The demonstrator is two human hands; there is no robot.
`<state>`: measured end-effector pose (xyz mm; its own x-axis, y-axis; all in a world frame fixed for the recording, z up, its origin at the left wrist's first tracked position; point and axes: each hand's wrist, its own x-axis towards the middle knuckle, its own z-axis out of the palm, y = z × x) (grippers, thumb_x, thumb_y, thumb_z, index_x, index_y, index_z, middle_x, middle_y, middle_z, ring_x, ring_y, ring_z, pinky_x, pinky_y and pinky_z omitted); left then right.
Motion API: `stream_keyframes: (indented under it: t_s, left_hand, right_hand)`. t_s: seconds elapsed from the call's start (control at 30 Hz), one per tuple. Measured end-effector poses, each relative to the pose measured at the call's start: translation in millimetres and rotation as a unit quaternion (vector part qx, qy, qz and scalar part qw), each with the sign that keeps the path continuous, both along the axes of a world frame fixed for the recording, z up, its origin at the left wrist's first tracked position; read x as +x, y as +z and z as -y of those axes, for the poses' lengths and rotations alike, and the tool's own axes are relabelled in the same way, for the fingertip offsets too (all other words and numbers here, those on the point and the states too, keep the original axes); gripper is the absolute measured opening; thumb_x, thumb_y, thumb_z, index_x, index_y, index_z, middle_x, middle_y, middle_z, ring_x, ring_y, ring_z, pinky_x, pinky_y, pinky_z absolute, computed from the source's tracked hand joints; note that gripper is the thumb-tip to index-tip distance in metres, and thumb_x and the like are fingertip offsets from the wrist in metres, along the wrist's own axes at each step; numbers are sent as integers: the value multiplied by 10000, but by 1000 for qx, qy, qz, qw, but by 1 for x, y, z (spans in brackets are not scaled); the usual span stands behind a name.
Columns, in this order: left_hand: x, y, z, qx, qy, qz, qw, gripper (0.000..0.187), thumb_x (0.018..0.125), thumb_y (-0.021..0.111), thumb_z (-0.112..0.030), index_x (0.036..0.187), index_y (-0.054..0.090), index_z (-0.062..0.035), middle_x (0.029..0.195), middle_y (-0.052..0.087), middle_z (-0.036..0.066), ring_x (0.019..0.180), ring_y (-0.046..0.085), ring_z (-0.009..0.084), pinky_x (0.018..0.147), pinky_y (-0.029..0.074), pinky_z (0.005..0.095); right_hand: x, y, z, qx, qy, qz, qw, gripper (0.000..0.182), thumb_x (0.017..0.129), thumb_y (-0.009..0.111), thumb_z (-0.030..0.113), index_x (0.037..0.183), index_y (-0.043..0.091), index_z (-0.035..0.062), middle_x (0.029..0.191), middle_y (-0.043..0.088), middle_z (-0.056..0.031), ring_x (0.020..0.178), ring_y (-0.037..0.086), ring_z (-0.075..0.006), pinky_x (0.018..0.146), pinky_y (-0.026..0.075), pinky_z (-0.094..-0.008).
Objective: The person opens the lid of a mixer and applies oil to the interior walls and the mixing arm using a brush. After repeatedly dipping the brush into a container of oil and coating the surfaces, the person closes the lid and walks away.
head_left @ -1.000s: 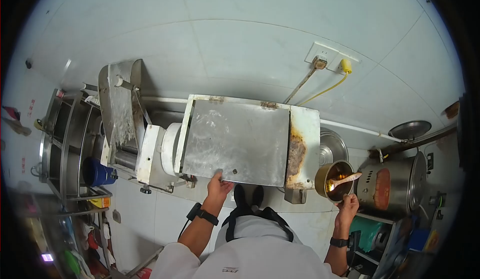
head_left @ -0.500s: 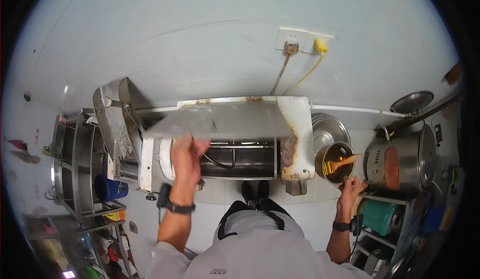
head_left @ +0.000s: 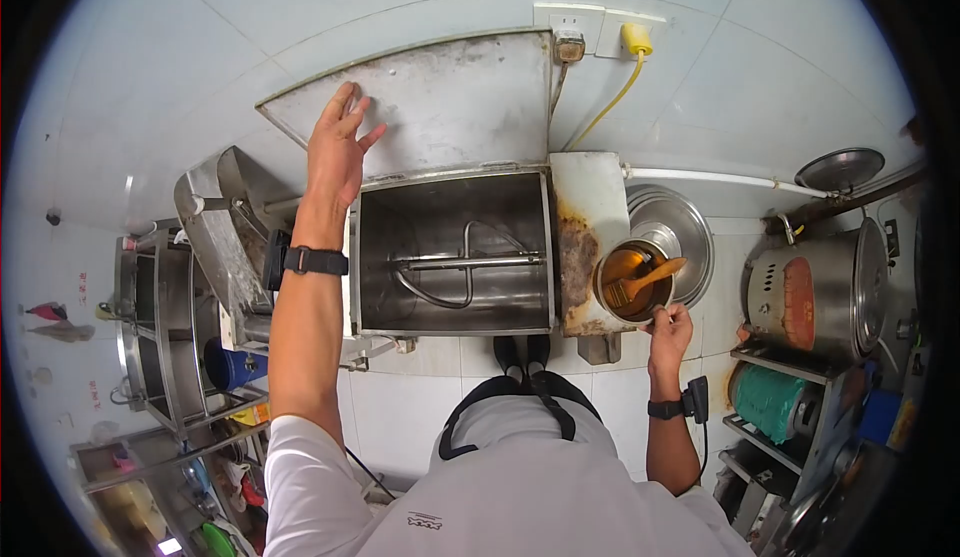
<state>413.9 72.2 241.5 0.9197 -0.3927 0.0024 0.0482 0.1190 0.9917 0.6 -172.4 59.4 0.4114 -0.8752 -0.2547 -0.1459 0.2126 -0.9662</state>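
Note:
My left hand [head_left: 340, 152], fingers spread, lies against the raised metal lid [head_left: 460, 97] of a dough mixer. Below the lid, the mixer's steel tub [head_left: 450, 317] is uncovered, with a bent mixing bar [head_left: 466, 262] running across it. My right hand [head_left: 670, 332] is closed on the near edge of a round metal pot [head_left: 600, 292] of amber liquid. Inside the pot leans a wooden-handled brush [head_left: 648, 279], its bristles down in the liquid. The pot is close over the right end of the rusty mixer housing [head_left: 588, 227].
A large steel basin [head_left: 695, 252] sits behind the pot. To the right stands a big steel boiler [head_left: 780, 302] above a shelf. A second machine [head_left: 215, 222] and metal racks [head_left: 160, 317] line the left. Plugs and a yellow cord [head_left: 635, 82] hang on the wall.
The lid has swung up toward the wall, uncovering the tub. My left hand has risen with it, and the right hand has moved the pot left, nearer the mixer.

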Motion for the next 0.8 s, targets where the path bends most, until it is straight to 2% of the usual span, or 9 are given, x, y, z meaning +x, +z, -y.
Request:
stream_keyframes:
  t_s: [0.33,0.4,0.43,0.5,0.57,0.63,0.7,0.77,0.8]
  left_hand:
    - [14,-17,-13,0,-46,0,999,619,933,488,-125,1471,214,13,1574,67,144,1424,209,251,1063,343,456]
    - [1,-23,-29,13,5,-4,1000,566,934,509,-141,1431,304,34,1536,217,155,1399,273,243,1049,358,453]
    - [-3,-29,-40,14,8,-4,1000,566,934,509,-141,1431,304,34,1536,217,155,1399,273,243,1049,358,453]
    - [-12,-50,-74,77,82,-6,994,469,931,538,-155,1343,436,47,1399,450,145,1298,429,238,1016,395,425]
    - [-30,-79,-110,137,160,28,977,352,933,569,-171,1211,569,46,1161,626,121,1079,575,191,954,440,338]
    - [-41,-119,-155,223,175,103,953,305,942,567,-184,1140,609,43,1054,661,102,994,603,171,899,456,287]
    - [-59,-153,-193,331,178,140,916,291,933,579,-186,1113,621,40,1032,662,109,984,599,158,870,463,286]
    - [-76,-173,-213,380,184,62,904,274,922,578,-165,1101,625,37,1040,661,152,998,612,214,866,471,313]
    - [-82,-193,-224,400,179,102,893,268,922,566,-157,1093,626,40,1042,659,174,1002,617,250,866,473,329]
  right_hand:
    - [54,-19,-3,-2,-11,11,1000,140,876,568,43,785,462,54,703,534,-32,556,535,-90,516,523,-261]
    - [59,-29,1,-21,18,-30,999,131,889,565,55,807,463,64,753,501,-11,607,542,-94,568,539,-269]
    - [63,-35,2,-20,20,-31,999,131,889,565,55,807,463,64,753,501,-11,607,542,-94,568,539,-269]
    - [70,-45,3,-31,2,-25,999,148,894,568,63,791,462,58,747,513,-22,598,544,-101,575,544,-271]
    - [77,-50,1,-32,-12,-11,999,154,881,577,57,777,463,49,723,513,-30,577,537,-100,550,541,-265]
    - [85,-51,-1,-37,-27,4,999,160,868,586,50,764,464,40,700,514,-37,555,530,-99,524,539,-258]
    - [92,-49,-2,-42,-49,-3,998,166,872,587,53,767,459,46,719,515,-36,574,541,-106,534,545,-258]
    - [96,-52,-5,-40,-60,2,997,171,880,587,59,770,456,48,737,521,-39,589,544,-109,537,545,-259]
    - [97,-53,-6,-35,-72,9,997,177,887,588,66,773,453,50,754,527,-42,603,547,-111,540,545,-259]
